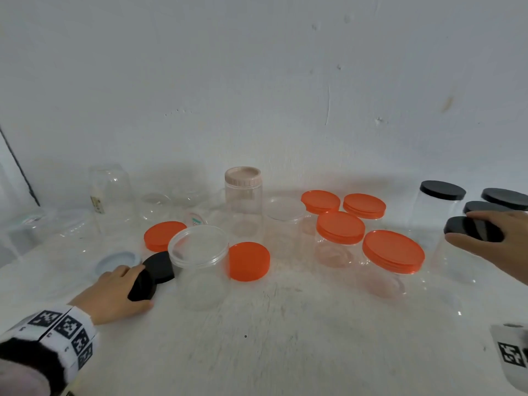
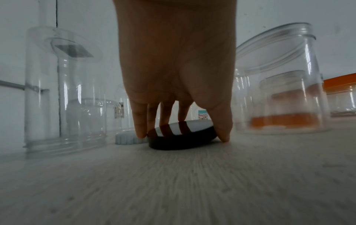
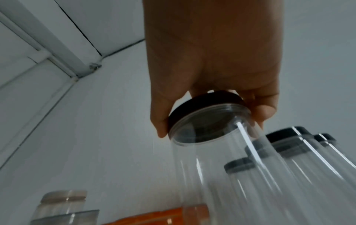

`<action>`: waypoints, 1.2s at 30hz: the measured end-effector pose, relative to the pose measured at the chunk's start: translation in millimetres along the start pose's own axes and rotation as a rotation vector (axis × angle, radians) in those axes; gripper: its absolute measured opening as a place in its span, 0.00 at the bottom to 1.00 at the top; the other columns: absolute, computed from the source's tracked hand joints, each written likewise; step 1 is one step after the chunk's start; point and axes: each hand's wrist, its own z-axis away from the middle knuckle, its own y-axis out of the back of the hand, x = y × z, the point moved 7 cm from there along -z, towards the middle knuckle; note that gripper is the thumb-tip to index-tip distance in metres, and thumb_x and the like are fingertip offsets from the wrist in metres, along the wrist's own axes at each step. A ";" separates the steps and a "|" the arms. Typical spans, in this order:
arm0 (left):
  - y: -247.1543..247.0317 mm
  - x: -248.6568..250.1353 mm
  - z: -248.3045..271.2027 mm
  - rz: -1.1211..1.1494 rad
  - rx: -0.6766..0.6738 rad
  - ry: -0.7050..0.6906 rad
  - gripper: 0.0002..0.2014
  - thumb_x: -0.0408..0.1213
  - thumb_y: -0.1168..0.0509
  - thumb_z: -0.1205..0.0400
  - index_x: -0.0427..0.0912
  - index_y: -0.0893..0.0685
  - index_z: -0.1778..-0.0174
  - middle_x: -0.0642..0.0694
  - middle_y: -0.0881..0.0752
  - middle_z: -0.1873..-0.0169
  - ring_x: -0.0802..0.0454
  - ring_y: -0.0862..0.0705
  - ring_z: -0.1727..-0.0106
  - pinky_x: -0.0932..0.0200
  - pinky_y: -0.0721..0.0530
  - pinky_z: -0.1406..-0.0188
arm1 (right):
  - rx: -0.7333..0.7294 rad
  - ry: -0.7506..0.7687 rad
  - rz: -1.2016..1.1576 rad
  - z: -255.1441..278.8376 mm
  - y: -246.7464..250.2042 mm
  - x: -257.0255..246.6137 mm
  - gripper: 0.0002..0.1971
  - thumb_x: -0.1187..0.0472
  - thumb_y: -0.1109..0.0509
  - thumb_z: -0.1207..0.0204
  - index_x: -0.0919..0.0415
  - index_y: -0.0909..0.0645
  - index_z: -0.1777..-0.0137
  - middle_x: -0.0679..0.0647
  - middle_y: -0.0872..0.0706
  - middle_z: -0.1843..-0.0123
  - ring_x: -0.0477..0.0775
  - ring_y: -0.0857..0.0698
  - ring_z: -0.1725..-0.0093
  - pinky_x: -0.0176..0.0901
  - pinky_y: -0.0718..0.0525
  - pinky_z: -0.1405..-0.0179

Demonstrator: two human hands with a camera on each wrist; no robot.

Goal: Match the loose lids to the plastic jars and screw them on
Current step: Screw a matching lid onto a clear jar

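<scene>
My left hand (image 1: 141, 287) grips a loose black lid (image 1: 143, 288) at its rim, thumb on one side and fingers on the other. In the left wrist view this black lid (image 2: 181, 135) is tilted, with one edge on the white table. A second black lid (image 1: 161, 267) lies just behind it. Close on the right stands a wide clear jar (image 1: 198, 252) with no lid. At the far right my right hand (image 1: 470, 228) grips the black lid (image 1: 468, 231) that sits on a tall clear jar (image 1: 457, 270); the right wrist view shows that lid (image 3: 204, 105) on the jar's neck (image 3: 221, 152).
Loose orange lids (image 1: 163, 235) (image 1: 248, 261) flank the open jar. Several orange-lidded jars (image 1: 393, 251) stand right of centre, black-lidded jars (image 1: 443, 190) at the back right, a pink-lidded jar (image 1: 243, 178) by the wall. A pale blue lid (image 1: 118, 261) and clear jars (image 1: 110, 187) are on the left.
</scene>
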 end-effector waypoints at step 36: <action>22.2 -16.8 1.1 0.187 -0.097 -0.207 0.35 0.57 0.30 0.25 0.56 0.35 0.24 0.55 0.25 0.37 0.55 0.26 0.36 0.56 0.24 0.34 | -0.556 0.503 0.002 67.7 -131.4 -346.1 0.46 0.24 0.37 0.40 0.42 0.34 0.21 0.46 0.31 0.23 0.49 0.32 0.24 0.47 0.34 0.25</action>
